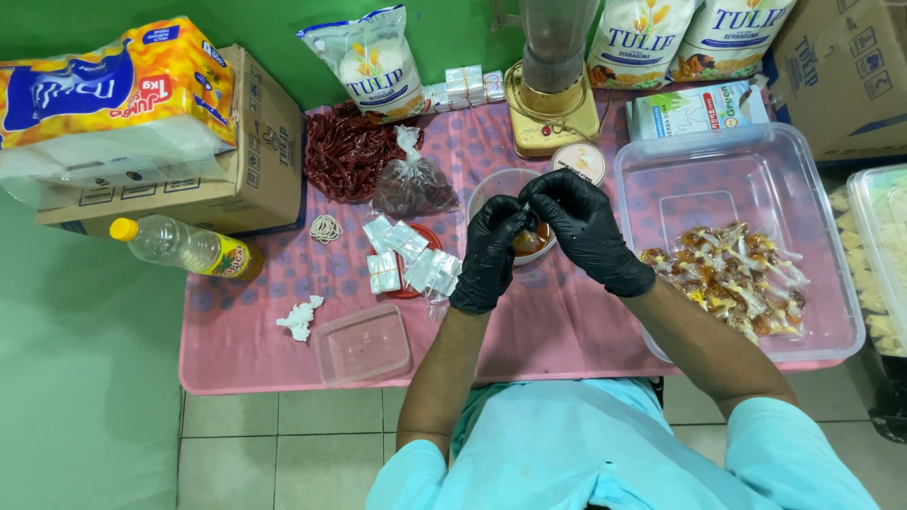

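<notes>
Both my hands wear black gloves and meet over a small bowl [491, 187] of orange-red sauce on the pink table [246, 349]. My left hand [489, 253] and my right hand [581, 227] pinch a small clear plastic sachet [526, 202] between their fingertips, just above the bowl. Left of my left hand lie several flat, clear little sachets [408, 257] piled on a red lid. A large clear tub [661, 179] to the right of my right hand holds several tied packets of orange sauce [732, 279].
A bag of dried red chillies [345, 151], a knotted plastic bag [413, 184], rubber bands [326, 228], an oil bottle [184, 246], a crumpled tissue [300, 317], an empty clear tub [364, 342], a blender [553, 85], flour bags [373, 61] and cardboard boxes [255, 161] surround the work spot.
</notes>
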